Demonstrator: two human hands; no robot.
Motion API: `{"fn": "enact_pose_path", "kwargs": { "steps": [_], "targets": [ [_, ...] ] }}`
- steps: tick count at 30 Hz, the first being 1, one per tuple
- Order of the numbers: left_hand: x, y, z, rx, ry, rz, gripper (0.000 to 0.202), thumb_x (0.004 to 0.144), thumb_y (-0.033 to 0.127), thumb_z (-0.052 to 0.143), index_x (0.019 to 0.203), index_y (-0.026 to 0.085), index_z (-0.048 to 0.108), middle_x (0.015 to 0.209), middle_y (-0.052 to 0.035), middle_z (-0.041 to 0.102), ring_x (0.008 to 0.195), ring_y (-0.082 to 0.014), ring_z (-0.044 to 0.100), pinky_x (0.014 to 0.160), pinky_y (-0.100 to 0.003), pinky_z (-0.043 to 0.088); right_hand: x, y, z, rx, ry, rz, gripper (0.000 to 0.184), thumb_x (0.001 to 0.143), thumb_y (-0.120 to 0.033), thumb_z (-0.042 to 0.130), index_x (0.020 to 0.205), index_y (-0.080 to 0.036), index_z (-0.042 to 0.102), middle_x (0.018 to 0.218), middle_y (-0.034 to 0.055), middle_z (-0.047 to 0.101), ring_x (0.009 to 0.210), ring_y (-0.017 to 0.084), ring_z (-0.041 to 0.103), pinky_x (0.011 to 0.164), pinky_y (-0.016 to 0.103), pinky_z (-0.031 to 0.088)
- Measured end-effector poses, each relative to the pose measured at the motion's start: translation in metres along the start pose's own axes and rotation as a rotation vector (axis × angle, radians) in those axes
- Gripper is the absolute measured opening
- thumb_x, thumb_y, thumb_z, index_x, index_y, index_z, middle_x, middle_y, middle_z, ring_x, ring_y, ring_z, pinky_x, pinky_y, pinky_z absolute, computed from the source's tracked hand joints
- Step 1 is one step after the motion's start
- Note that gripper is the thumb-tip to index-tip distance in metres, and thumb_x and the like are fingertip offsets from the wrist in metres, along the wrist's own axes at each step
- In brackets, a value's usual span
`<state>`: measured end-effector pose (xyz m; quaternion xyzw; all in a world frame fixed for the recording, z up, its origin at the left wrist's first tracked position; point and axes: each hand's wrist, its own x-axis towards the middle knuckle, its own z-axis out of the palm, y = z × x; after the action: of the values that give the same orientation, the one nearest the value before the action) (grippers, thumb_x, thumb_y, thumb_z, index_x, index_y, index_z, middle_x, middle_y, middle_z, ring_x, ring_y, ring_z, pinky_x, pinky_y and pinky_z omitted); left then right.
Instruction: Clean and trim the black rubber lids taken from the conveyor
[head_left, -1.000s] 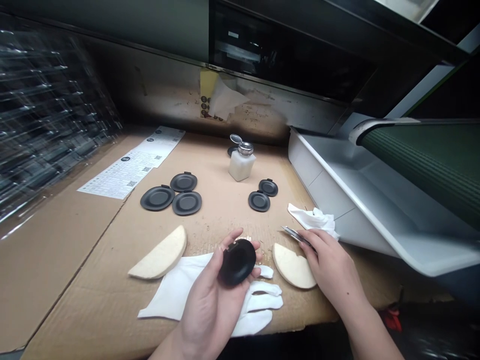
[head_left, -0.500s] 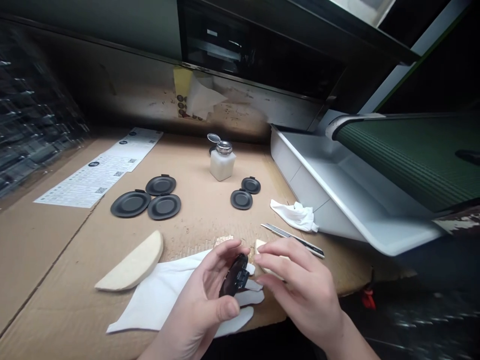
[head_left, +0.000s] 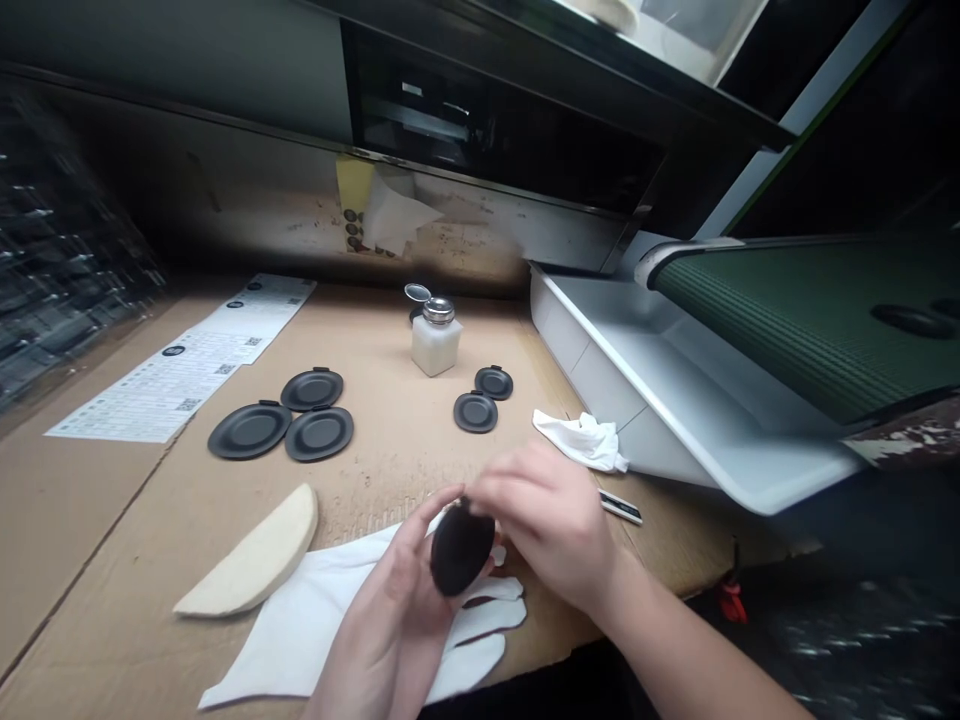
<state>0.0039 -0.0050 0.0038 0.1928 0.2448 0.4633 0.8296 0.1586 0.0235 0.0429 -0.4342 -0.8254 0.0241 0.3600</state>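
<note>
Gripping black disc (head_left: 461,548) in left hand (head_left: 382,600), right hand (head_left: 544,515) just moved across, curled at its top edge, grip too blurred to tell.

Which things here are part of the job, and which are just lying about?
Part of the job:
black disc
left hand, holding it
right hand, right at it

Just lying about:
other discs
bottle
foam piece
glove
cloth
knife
printed sheets
</note>
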Motion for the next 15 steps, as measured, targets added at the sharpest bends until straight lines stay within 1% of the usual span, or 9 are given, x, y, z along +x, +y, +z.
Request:
{"fn": "enact_pose_path", "kwargs": {
  "steps": [1,3,6,8,11,15],
  "targets": [
    [0.001,0.0,0.002,-0.019,0.017,-0.002,0.043,0.085,0.047,0.044,0.118,0.02,0.053,0.119,-0.0135,0.059,0.113,-0.0295,0.051,0.096,-0.045,0.035,0.012,0.01,0.005,-0.05,-0.046,0.094,0.019,0.089,-0.021,0.046,0.08,-0.019,0.063,0.08,0.0011,0.065,0.076,0.012,0.054,0.068,0.025,0.043],
    [0.003,0.001,0.004,-0.001,0.05,-0.008,0.037,0.086,0.042,0.045,0.113,0.019,0.054,0.113,-0.0154,0.062,0.108,-0.0294,0.054,0.095,-0.046,0.035,0.04,0.033,0.016,-0.144,-0.143,0.272,0.016,0.088,-0.027,0.049,0.083,-0.021,0.062,0.085,-0.0006,0.065,0.082,0.012,0.055,0.071,0.024,0.042],
    [0.005,0.0,0.003,0.043,0.128,0.001,0.029,0.082,0.036,0.054,0.105,0.018,0.058,0.106,-0.0143,0.064,0.103,-0.0272,0.056,0.09,-0.043,0.039,0.079,0.064,0.035,-0.219,-0.22,0.396,0.013,0.087,-0.029,0.052,0.083,-0.023,0.062,0.086,-0.0014,0.066,0.081,0.014,0.058,0.068,0.025,0.042],
    [0.006,-0.001,0.001,0.034,0.144,0.009,0.028,0.079,0.035,0.059,0.101,0.019,0.06,0.101,-0.0126,0.066,0.097,-0.0249,0.058,0.086,-0.039,0.042,0.098,0.076,0.048,-0.26,-0.286,0.452,0.014,0.086,-0.03,0.053,0.082,-0.021,0.063,0.084,-0.0001,0.065,0.079,0.015,0.059,0.068,0.028,0.044],
    [0.008,-0.002,-0.003,0.01,0.117,-0.011,0.028,0.074,0.034,0.065,0.097,0.019,0.063,0.094,-0.0114,0.068,0.088,-0.0222,0.061,0.08,-0.034,0.045,0.109,0.084,0.063,-0.304,-0.378,0.486,0.02,0.087,-0.033,0.052,0.086,-0.016,0.061,0.085,0.002,0.063,0.082,0.015,0.059,0.074,0.033,0.048],
    [0.011,-0.002,-0.008,0.0,0.101,-0.032,0.027,0.068,0.036,0.07,0.09,0.02,0.067,0.087,-0.0105,0.07,0.083,-0.0215,0.063,0.076,-0.032,0.047,0.105,0.09,0.07,-0.335,-0.434,0.497,0.023,0.089,-0.035,0.05,0.093,-0.015,0.06,0.094,0.0036,0.061,0.088,0.015,0.058,0.081,0.037,0.048]
  ]
}}
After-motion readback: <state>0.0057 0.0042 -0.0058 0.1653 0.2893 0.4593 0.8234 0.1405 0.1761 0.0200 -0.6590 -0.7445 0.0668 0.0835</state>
